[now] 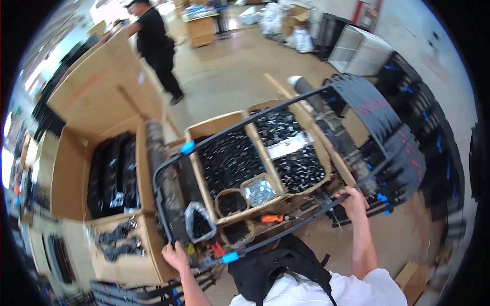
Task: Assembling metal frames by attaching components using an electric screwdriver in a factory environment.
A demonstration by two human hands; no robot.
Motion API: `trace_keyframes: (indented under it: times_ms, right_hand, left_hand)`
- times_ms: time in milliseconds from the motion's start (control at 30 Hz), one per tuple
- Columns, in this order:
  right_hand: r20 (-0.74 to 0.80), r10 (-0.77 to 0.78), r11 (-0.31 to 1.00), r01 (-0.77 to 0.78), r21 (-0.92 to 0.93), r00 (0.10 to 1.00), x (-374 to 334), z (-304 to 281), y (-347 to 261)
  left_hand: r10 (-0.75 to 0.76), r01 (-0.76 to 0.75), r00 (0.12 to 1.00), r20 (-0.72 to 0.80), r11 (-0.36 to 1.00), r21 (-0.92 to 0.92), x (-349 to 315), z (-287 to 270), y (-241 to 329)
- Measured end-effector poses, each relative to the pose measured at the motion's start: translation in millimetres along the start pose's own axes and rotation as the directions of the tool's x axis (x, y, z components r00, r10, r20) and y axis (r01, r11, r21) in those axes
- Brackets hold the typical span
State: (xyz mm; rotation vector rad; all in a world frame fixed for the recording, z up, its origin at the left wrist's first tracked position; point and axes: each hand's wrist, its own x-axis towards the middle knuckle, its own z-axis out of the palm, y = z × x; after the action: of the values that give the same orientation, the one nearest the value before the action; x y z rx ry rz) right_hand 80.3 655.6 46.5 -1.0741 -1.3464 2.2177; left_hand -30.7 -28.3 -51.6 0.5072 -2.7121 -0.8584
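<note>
A large black tubular frame (288,235) with rounded corners spans the view, held tilted above boxes of small parts. Blue wrapping (230,257) sits on its near bar, and another blue piece (188,147) at the far left corner. My left hand (176,255) is closed around the frame's near left corner. Further right, my right hand (353,202) grips the near bar. Beneath the frame are wooden-edged bins of small black pieces (229,158), a box of small silvery parts (259,191) and a plastic bag of black parts (200,223).
An orange-handled screwdriver (272,219) and red-handled tool (218,249) lie near me. Left stands an open cardboard box (69,178) with black bundles; a carton (153,255) bears black parts. Stacked black frames (367,109) stand right. Beyond, a person in black (153,41) stands.
</note>
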Motion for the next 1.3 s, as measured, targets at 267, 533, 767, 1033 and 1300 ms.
trace_keyframes:
  times_ms: [267, 533, 767, 1033, 1300]
  right_hand:
    - [0.006, 0.097, 0.995, -0.097, -0.035, 0.995, -9.4, -4.0, 5.2]
    - [0.162, 0.350, 0.934, -0.357, 0.015, 0.923, 22.1, -46.1, 59.4]
    - [0.308, 0.437, 0.879, -0.329, -0.344, 0.845, 49.6, -77.2, 55.8]
    - [-0.086, 0.038, 0.044, -0.087, -0.995, 0.996, 135.6, -93.7, 113.9]
    - [-0.075, 0.149, -0.101, -0.061, -0.993, 0.986, 216.9, -122.5, 196.9]
  left_hand:
    - [-0.117, 0.114, 0.992, 0.043, 0.990, 0.080, 3.7, -1.4, 12.2]
    - [-0.080, 0.086, 0.996, -0.032, 0.972, 0.221, 4.0, 4.2, -4.8]
    - [-0.017, 0.020, 1.000, -0.011, 0.934, 0.357, 13.3, 4.2, -14.7]
    - [0.091, -0.018, 0.953, -0.290, 0.969, 0.246, -5.9, 21.5, 41.8]
    - [0.309, -0.222, 0.903, 0.299, 0.930, -0.293, -85.5, 110.4, 291.9]
